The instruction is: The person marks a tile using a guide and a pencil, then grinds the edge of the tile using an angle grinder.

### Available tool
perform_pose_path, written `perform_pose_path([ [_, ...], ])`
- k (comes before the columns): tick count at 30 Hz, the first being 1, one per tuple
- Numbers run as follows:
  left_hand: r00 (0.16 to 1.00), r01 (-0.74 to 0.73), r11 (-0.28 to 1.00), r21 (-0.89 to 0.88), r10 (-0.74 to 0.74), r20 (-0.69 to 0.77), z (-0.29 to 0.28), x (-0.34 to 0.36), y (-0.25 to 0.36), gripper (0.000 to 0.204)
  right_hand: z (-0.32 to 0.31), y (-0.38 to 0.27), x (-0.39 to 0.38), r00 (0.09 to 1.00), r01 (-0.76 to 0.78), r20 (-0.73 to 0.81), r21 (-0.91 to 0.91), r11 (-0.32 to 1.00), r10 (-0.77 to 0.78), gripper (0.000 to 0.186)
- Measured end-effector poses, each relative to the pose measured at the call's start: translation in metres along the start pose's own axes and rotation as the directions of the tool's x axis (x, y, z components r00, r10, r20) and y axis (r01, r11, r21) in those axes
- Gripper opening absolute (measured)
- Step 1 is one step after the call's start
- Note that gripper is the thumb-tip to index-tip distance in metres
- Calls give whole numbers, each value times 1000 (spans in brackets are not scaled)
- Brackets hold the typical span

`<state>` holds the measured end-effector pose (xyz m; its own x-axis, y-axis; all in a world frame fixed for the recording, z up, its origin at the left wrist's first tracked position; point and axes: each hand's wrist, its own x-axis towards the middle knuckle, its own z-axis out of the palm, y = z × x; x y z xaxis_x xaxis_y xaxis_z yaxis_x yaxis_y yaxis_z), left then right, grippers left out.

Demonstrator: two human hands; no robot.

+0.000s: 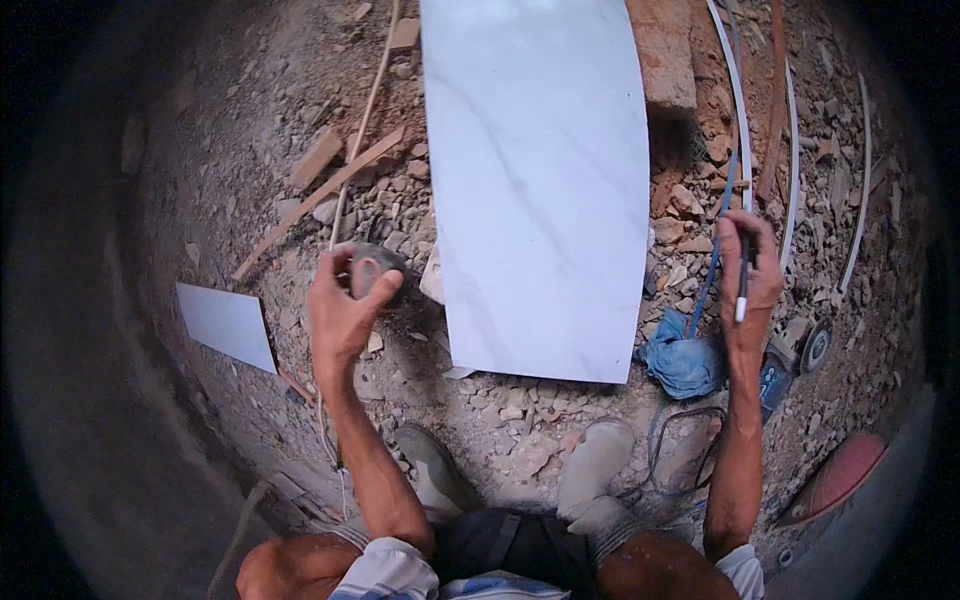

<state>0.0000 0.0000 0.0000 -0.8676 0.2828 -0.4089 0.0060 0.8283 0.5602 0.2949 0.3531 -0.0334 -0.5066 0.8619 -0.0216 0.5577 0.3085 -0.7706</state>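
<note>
My left hand (338,310) grips a dark, rounded object (382,262), apparently a tape measure, just left of a large white marble-patterned tile (535,190). My right hand (755,265) holds a slim black pen with a white tip (741,295), upright in the picture, to the right of that tile. The big tile lies in front of me on rubble, above my two boots (590,465). Beneath my right wrist, partly hidden by it, an angle grinder (790,350) lies beside a crumpled blue cloth (678,355).
A smaller white tile (225,325) lies at left, near wooden slats (310,205) and a pale cord. A brick block (660,50) sits behind the big tile. Long white strips (790,170), a blue hose and cables lie at right, with a reddish oval object (835,475) lower right.
</note>
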Motion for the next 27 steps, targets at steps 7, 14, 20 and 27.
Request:
perform_pose_path([
  [7,993,-110,974,197,118,-29,4,-9,-39,92,34,-34,-39,992,-64,124,314,947,26,29],
  [14,870,-358,901,243,417,-263,-23,42,-47,50,5,-34,-47,989,145,-1,123,982,-146,27],
  [20,679,-608,656,447,721,-134,-57,146,-88,27,-23,-20,-54,996,91,-22,71,993,-89,30],
  [27,562,-691,580,432,806,-184,-104,149,-29,19,-41,-20,-60,999,24,-45,197,980,-15,28],
])
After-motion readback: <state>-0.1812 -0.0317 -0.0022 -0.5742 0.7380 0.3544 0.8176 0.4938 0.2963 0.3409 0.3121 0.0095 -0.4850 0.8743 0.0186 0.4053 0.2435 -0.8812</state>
